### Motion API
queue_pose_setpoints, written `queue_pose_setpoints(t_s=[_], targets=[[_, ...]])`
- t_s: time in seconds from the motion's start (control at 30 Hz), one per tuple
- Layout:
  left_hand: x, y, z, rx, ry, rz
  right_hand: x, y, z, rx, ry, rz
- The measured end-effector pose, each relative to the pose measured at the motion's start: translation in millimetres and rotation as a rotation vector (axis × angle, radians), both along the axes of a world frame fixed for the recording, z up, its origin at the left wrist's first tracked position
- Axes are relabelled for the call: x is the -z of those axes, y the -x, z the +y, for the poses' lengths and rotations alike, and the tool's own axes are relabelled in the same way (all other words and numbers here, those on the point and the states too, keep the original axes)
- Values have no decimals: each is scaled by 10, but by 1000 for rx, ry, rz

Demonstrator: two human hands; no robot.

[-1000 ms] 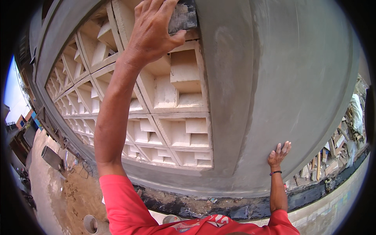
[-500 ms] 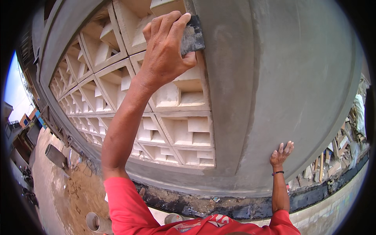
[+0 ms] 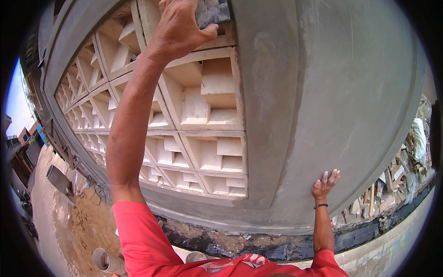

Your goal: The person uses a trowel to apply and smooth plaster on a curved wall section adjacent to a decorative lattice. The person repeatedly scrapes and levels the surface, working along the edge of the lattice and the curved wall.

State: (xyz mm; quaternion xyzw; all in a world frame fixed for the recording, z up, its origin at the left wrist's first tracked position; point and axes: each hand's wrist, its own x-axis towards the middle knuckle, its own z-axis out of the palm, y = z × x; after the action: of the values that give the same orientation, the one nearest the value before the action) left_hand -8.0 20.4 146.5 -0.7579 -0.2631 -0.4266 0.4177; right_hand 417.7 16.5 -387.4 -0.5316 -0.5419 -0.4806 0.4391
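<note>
At the top of the head view, my left hand (image 3: 182, 30) grips a flat, dark, worn tool (image 3: 213, 11) against the upper right edge of the pale breeze-block panel (image 3: 198, 111), where it meets the grey plastered frame (image 3: 263, 101). My left hand's upper fingers are partly cut off by the picture's top. My right hand (image 3: 325, 184), a dark bracelet at its wrist, rests on the smooth grey plastered wall (image 3: 346, 92) at lower right, fingers spread and holding nothing.
A dark ledge (image 3: 272, 244) runs along the wall's foot. Broken wood and rubble (image 3: 387, 189) lie at right. At left, on sandy ground (image 3: 87, 226), are a concrete pipe (image 3: 60, 180) and a grey cylinder (image 3: 108, 261), with buildings (image 3: 25, 136) beyond.
My left hand and the dark tool dropped half a second ago and are now back up at the top edge, slightly left. My right hand stays on the wall, nearly still.
</note>
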Motion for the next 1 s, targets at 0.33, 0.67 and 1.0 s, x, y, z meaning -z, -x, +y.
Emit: queue_pose_setpoints(t_s=[0.33, 0.67, 1.0], targets=[[265, -38, 24, 49, 16, 90, 8, 19, -10, -30, -13, 17], [1084, 46, 43, 105, 67, 79, 1, 6, -6, -13, 7, 23], [-90, 177, -51, 28, -63, 52, 8, 11, -7, -25, 4, 15]])
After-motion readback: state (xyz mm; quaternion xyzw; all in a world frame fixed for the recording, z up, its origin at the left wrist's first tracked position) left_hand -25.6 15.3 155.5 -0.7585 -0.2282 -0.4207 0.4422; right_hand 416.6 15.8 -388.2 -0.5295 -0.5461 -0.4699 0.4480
